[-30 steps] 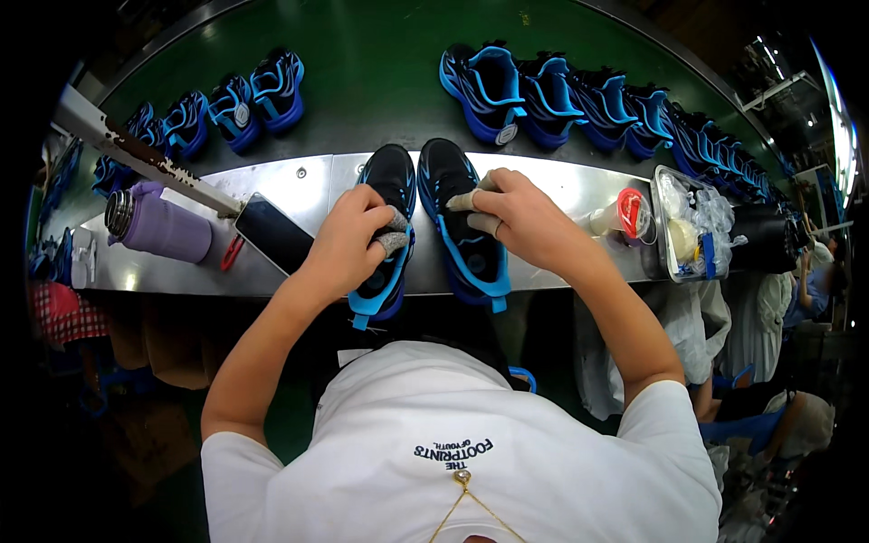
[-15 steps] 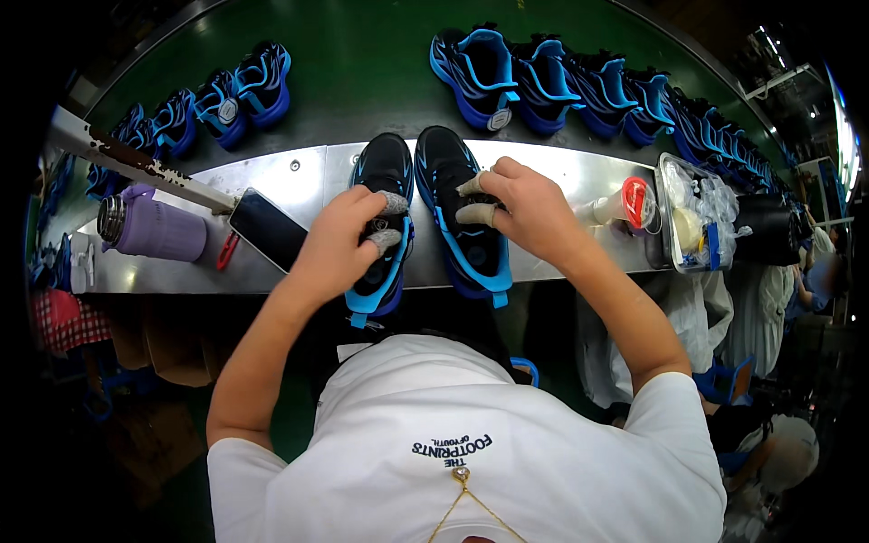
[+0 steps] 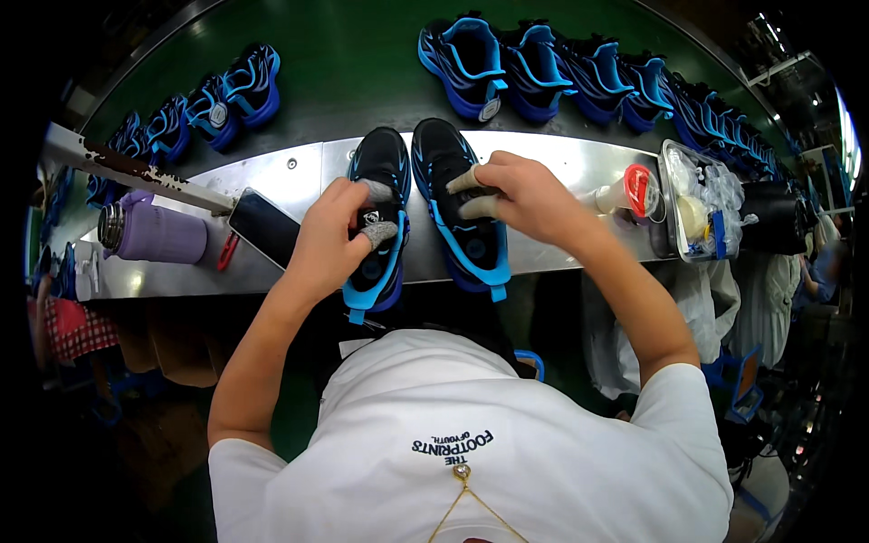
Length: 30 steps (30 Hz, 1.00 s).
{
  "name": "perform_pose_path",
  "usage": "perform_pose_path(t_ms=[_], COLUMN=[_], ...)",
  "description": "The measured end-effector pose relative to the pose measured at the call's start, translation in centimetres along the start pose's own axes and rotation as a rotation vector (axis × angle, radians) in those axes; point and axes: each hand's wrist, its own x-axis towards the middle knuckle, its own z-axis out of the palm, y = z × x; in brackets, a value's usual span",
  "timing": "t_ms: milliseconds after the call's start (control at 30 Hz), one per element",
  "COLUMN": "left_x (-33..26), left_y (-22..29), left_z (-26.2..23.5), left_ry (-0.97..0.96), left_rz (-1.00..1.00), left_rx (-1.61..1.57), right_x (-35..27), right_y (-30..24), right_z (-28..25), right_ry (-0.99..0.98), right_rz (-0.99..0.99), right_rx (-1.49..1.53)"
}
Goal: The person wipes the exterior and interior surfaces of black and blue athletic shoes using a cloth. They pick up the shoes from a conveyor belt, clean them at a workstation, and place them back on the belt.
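A pair of black and blue sneakers lies side by side in front of me, toes pointing away and heel tabs at the metal edge. My left hand (image 3: 342, 226) grips the upper of the left sneaker (image 3: 385, 152), thumb and forefinger at its opening. On the right sneaker (image 3: 439, 145), my right hand (image 3: 516, 197) holds the upper near the tongue with thumb and forefinger. Pale fabric covers wrap these fingertips on both hands. A white mark shows on the left sneaker's tongue; the fingers hide part of both lacing areas.
Rows of matching sneakers (image 3: 462, 68) stand on the green belt (image 3: 353, 54) beyond the metal ledge (image 3: 272, 172). Left are a purple flask (image 3: 163, 231), a phone (image 3: 267, 226), a red cutter (image 3: 228, 252) and a chipped metal bar (image 3: 136, 167). Right are a red-lidded cup (image 3: 636, 192) and a tray (image 3: 672, 195) of plastic bags.
My left fingers have shifted slightly at the left sneaker's opening, and the white tongue mark now shows. My right fingers have moved a little at the tongue. The whole view has shifted slightly.
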Motion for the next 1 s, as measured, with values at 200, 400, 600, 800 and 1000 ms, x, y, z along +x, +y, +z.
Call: perform_pose_path(t_ms=[200,400,600,800,1000], left_x=[0.0,-0.1,-0.1,-0.2,0.4], left_y=[-0.4,-0.5,0.1,1.1,-0.1], left_z=[-0.2,-0.5,-0.1,0.5,-0.7], left_ry=[-0.043,-0.030,0.007,0.133,-0.084], left_rz=[-0.055,-0.030,-0.017,-0.006,-0.014], left_rx=[-0.202,-0.253,-0.125,-0.154,-0.186], right_x=[0.6,0.1,0.6,0.0,-0.2], right_y=[0.5,-0.2,0.7,1.0,1.5], right_z=[-1.3,-1.4,-1.7,-1.2,-0.8], right_ry=[-0.110,-0.042,-0.160,-0.019,-0.036], right_rz=[0.031,0.088,-0.084,0.021,-0.085], right_rx=[0.032,-0.151,0.088,-0.017,0.105])
